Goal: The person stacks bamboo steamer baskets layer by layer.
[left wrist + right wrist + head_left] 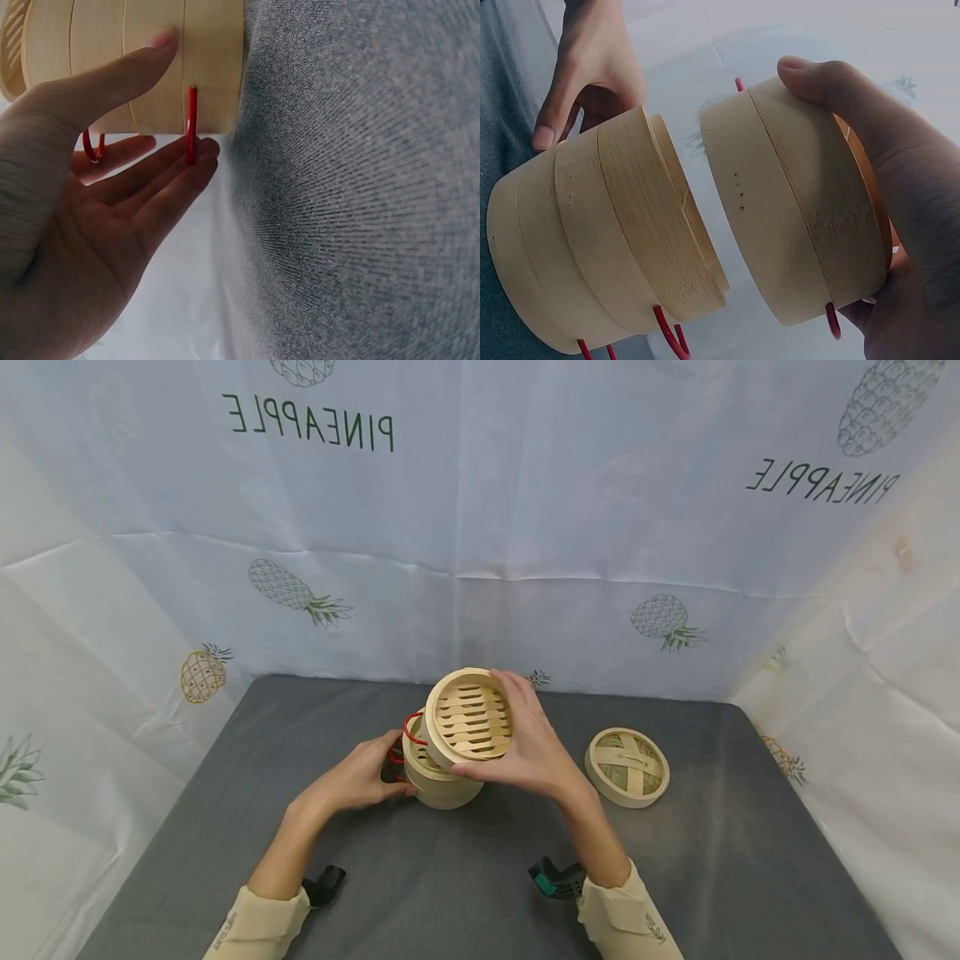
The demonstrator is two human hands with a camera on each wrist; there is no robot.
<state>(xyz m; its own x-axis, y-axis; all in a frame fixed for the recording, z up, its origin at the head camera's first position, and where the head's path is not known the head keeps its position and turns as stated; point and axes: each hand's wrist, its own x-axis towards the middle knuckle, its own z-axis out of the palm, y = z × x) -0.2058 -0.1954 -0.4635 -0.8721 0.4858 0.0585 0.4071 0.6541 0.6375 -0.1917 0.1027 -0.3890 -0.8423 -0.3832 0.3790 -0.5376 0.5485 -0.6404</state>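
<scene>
Tilted up in my right hand (528, 747) is a bamboo steamer basket (471, 717), its slatted side facing the head camera. Thumb and fingers grip opposite sides of its rim. The right wrist view shows a gap between this basket (787, 202) and the stacked bamboo steamer baskets (607, 232). On the dark table, that stack (444, 793) stands upright. My left hand (367, 774) holds the stack from the left: the thumb (131, 79) lies along its wall, the fingers reach round by a red handle (192, 124). More red handles stick out from the stack and the raised basket.
Right of my hands a round woven bamboo lid (627, 768) lies on the grey tabletop (465, 893). A white pineapple-print cloth (480, 510) hangs behind the table and at both sides. Black devices are strapped at both wrists.
</scene>
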